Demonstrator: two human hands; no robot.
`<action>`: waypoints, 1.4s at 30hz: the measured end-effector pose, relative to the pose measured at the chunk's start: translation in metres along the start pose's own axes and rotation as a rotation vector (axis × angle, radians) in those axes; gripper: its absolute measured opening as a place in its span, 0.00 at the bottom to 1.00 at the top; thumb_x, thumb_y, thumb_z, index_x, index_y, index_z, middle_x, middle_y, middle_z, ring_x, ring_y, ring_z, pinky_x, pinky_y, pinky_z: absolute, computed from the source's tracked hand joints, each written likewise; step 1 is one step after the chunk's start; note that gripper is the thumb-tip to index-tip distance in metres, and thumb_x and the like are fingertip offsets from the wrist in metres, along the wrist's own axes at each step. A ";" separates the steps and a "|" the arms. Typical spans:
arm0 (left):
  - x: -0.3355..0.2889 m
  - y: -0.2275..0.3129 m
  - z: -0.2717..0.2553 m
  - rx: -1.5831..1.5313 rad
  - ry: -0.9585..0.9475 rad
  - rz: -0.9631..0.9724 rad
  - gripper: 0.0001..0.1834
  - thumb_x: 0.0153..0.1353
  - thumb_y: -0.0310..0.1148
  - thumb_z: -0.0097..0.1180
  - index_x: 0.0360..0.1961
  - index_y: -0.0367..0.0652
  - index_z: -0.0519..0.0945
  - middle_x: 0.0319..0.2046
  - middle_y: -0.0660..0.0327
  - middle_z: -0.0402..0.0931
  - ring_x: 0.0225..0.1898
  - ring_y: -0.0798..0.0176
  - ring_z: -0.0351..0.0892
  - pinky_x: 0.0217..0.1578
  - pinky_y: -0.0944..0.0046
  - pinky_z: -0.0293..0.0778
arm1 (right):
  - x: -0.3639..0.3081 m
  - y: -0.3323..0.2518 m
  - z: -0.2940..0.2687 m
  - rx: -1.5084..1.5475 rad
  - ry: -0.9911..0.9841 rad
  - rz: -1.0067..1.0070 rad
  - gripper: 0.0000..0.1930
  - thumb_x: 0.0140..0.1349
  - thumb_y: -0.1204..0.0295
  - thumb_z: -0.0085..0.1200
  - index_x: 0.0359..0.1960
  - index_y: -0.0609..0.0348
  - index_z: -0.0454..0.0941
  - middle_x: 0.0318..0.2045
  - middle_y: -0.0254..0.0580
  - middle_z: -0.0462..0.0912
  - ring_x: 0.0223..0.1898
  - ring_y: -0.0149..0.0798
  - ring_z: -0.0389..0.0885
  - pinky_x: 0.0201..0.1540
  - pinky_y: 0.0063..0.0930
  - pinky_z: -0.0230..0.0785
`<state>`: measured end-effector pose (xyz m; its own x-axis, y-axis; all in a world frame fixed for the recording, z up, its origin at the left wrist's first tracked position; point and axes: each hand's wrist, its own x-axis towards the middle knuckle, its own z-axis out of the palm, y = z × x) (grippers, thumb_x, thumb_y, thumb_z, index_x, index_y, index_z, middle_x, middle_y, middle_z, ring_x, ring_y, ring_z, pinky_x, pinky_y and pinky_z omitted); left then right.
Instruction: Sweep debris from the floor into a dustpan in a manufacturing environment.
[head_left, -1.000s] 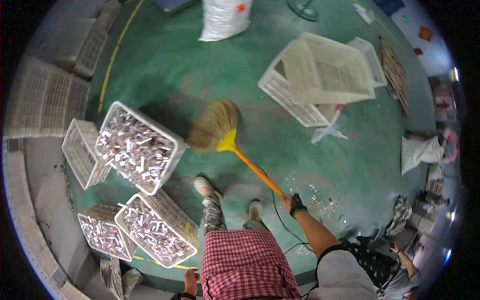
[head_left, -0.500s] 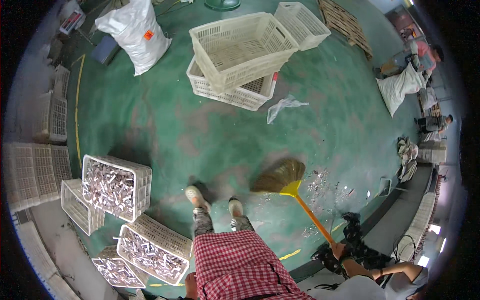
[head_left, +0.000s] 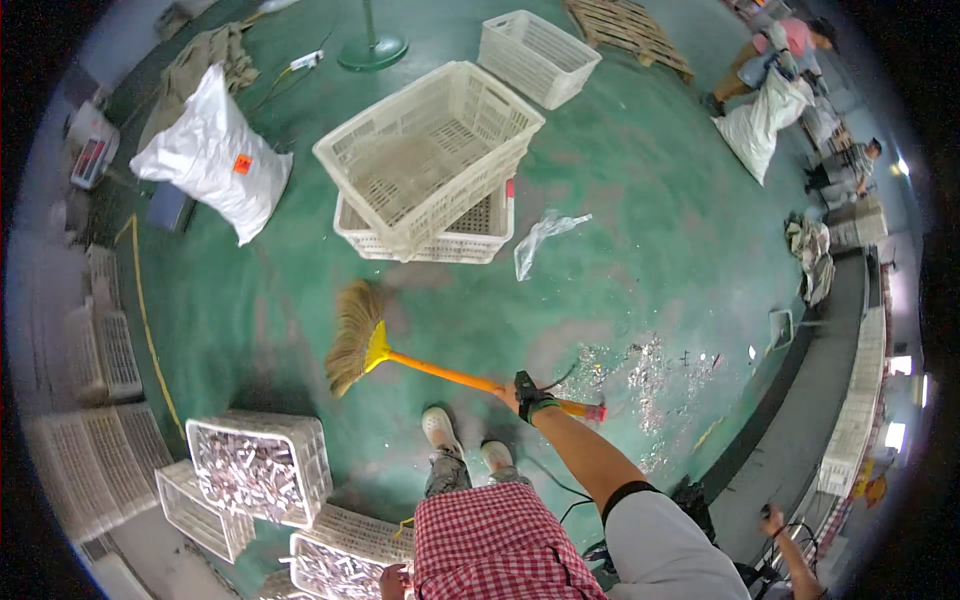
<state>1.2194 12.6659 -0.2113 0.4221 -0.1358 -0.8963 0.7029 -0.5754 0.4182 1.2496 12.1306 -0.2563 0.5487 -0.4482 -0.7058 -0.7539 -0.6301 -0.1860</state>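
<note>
My right hand (head_left: 523,396), with a dark band at the wrist, is wrapped round the orange handle of a broom (head_left: 440,371). The broom lies across in front of me, its yellow collar (head_left: 376,346) and tan bristles (head_left: 353,338) to the left and its red handle end to the right. At the lower edge, beside my red checked apron (head_left: 490,530), my left hand (head_left: 393,581) is partly cut off; its fingers are too little seen to tell their state. It is nearest a white crate of small silvery pieces (head_left: 345,572).
Small bright debris (head_left: 645,385) is scattered on the green floor at right. Stacked white crates (head_left: 430,160) stand ahead, with a plastic strip (head_left: 545,240) beside them. A white sack (head_left: 225,160) and another filled crate (head_left: 255,465) are at left. Co-workers are at far right; another person's hand (head_left: 771,519) shows lower right.
My right hand has swung the broom from the right over to the left and moved farther forward. The bristles now lie left of my feet, and the view has shifted.
</note>
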 end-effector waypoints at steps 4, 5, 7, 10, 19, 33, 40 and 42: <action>-0.013 0.080 -0.013 -0.108 -0.016 -0.074 0.13 0.56 0.33 0.37 0.39 0.45 0.71 0.22 0.65 0.68 0.21 0.73 0.65 0.20 0.76 0.62 | 0.007 0.079 0.012 0.059 -0.099 0.285 0.28 0.52 0.45 0.35 0.39 0.56 0.72 0.38 0.57 0.71 0.43 0.52 0.69 0.44 0.40 0.62; -0.004 0.070 -0.029 0.004 0.015 -0.090 0.13 0.56 0.36 0.38 0.39 0.46 0.72 0.21 0.66 0.68 0.21 0.73 0.65 0.20 0.75 0.62 | -0.007 0.096 -0.001 0.135 -0.144 0.304 0.29 0.51 0.44 0.34 0.40 0.56 0.71 0.39 0.56 0.71 0.43 0.53 0.69 0.45 0.41 0.61; 0.002 0.083 -0.038 0.171 -0.005 -0.035 0.13 0.55 0.38 0.40 0.38 0.47 0.72 0.21 0.67 0.68 0.21 0.72 0.65 0.21 0.74 0.62 | -0.044 0.137 -0.029 0.282 -0.148 0.616 0.33 0.49 0.43 0.35 0.47 0.59 0.63 0.43 0.57 0.69 0.44 0.54 0.68 0.47 0.40 0.59; 0.025 0.114 -0.038 0.143 -0.164 -0.051 0.14 0.56 0.40 0.40 0.38 0.47 0.72 0.21 0.67 0.68 0.22 0.72 0.65 0.23 0.72 0.63 | -0.095 0.267 -0.008 0.184 -0.015 0.764 0.28 0.48 0.47 0.41 0.39 0.61 0.66 0.39 0.57 0.71 0.42 0.55 0.69 0.44 0.40 0.62; 0.086 0.263 0.038 0.462 -0.237 0.051 0.15 0.57 0.40 0.37 0.38 0.45 0.72 0.23 0.64 0.70 0.23 0.71 0.67 0.23 0.72 0.65 | -0.221 0.357 -0.023 0.228 0.215 0.997 0.20 0.52 0.54 0.40 0.30 0.61 0.70 0.26 0.54 0.75 0.31 0.52 0.74 0.32 0.40 0.66; 0.094 0.517 0.354 1.101 -0.471 0.251 0.14 0.56 0.37 0.37 0.36 0.38 0.68 0.23 0.61 0.68 0.20 0.70 0.65 0.22 0.70 0.63 | -0.398 -0.084 0.200 1.203 0.633 1.417 0.05 0.45 0.73 0.46 0.23 0.58 0.64 0.10 0.44 0.59 0.12 0.39 0.62 0.18 0.31 0.57; 0.093 0.597 0.456 1.437 -0.625 0.320 0.15 0.58 0.39 0.34 0.34 0.38 0.69 0.23 0.63 0.66 0.18 0.72 0.61 0.20 0.72 0.61 | -0.302 -0.134 0.154 1.722 0.181 1.663 0.04 0.44 0.72 0.46 0.18 0.58 0.68 0.12 0.44 0.66 0.15 0.40 0.68 0.18 0.32 0.61; 0.098 0.616 0.494 1.523 -0.603 0.402 0.14 0.58 0.36 0.35 0.30 0.39 0.71 0.20 0.64 0.65 0.12 0.75 0.58 0.13 0.75 0.56 | -0.265 -0.109 0.152 1.851 0.073 1.666 0.05 0.44 0.71 0.46 0.17 0.58 0.69 0.12 0.44 0.68 0.16 0.41 0.70 0.18 0.32 0.62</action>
<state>1.4113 11.8998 -0.1145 -0.0922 -0.5167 -0.8512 -0.6918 -0.5816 0.4280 1.1318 12.4144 -0.1529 -0.5433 0.1872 -0.8184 0.2228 0.9720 0.0744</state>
